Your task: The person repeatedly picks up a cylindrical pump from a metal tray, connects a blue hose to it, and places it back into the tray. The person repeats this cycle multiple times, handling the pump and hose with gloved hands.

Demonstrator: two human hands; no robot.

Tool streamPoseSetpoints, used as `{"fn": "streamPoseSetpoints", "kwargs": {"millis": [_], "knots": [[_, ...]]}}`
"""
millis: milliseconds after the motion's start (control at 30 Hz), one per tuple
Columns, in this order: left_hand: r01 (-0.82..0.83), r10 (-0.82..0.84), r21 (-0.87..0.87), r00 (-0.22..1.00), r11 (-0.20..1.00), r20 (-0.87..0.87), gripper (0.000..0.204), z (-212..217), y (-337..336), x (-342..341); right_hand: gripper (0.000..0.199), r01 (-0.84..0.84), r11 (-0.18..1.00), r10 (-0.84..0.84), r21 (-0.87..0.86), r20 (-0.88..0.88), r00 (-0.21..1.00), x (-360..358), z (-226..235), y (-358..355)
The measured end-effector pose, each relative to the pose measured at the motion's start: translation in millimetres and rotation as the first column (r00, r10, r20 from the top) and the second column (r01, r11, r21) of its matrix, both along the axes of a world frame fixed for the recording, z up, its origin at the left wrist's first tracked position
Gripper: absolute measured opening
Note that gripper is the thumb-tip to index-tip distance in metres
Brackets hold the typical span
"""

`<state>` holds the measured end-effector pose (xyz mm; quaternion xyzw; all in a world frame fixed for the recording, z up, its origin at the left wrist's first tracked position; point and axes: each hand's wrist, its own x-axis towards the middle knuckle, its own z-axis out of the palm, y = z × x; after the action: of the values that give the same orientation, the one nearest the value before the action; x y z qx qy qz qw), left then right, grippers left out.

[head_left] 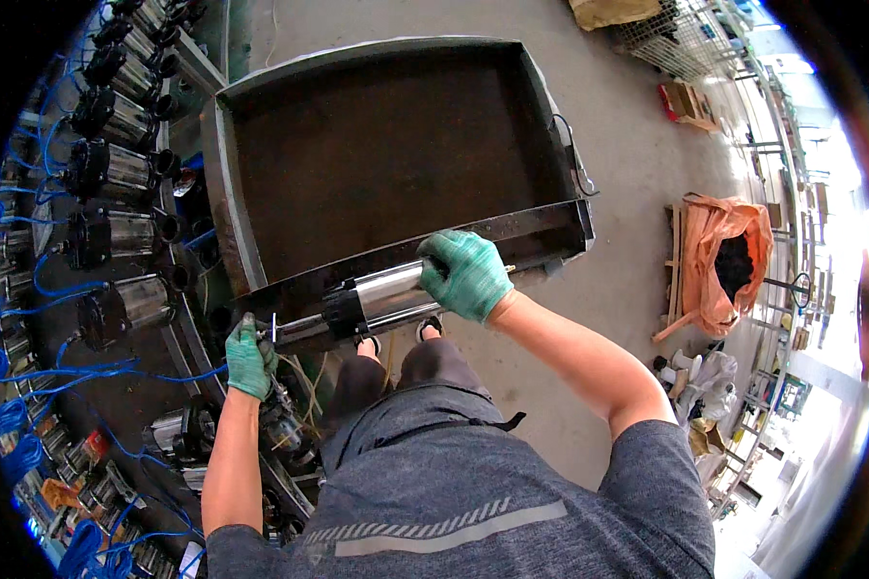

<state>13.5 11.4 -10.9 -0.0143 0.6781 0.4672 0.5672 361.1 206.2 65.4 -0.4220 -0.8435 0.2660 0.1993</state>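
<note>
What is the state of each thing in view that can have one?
Silver metal cylinder with black collar, held on its side
Green-gloved right hand, closed on the cylinder
Green-gloved left hand, curled, grip unclear
Dark rectangular metal tank, open-topped
Large orange bag, open, dark inside
Blue cables, some coiled

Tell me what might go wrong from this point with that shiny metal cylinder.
The gloved right hand grips the shiny cylinder on its smooth barrel, so it might slip; the shoes show just beside it in this view, so a drop could strike a foot.
A blue cable runs close to the left hand and might snag.
The cylinder appears close to the metal tray's near edge and could knock it.
</note>
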Motion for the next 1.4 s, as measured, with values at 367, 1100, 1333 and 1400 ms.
{"fn": "streamPoseSetpoints", "kwargs": {"millis": [367,1100,1333,1400], "knots": [[-0.348,0.301,0.487,0.938,0.801,0.175,0.016,40.0,-7.9,35.6,0.03,-0.107,0.986,0.119,0.128,-0.091,0.989,23.1,5.2,-12.7],[0.763,-0.624,0.146,0.61,0.63,-0.488,0.026,116.1,44.2,234.9,0.022,0.652,0.714,-0.553,-0.255,0.365,0.749,368.6,-48.6,-28.9],[0.533,-0.444,-0.177,0.427,0.827,-0.788,0.024,79.9,-38.6,152.7,0.027,0.705,0.679,-0.689,-0.205,0.153,0.708,334.7,-126.4,25.0],[0.387,-0.419,-0.291,0.303,0.875,-0.856,0.025,81.7,-51.2,119.8,0.028,0.721,0.639,-0.731,-0.269,0.079,0.678,327.7,-129.0,27.2]]}}
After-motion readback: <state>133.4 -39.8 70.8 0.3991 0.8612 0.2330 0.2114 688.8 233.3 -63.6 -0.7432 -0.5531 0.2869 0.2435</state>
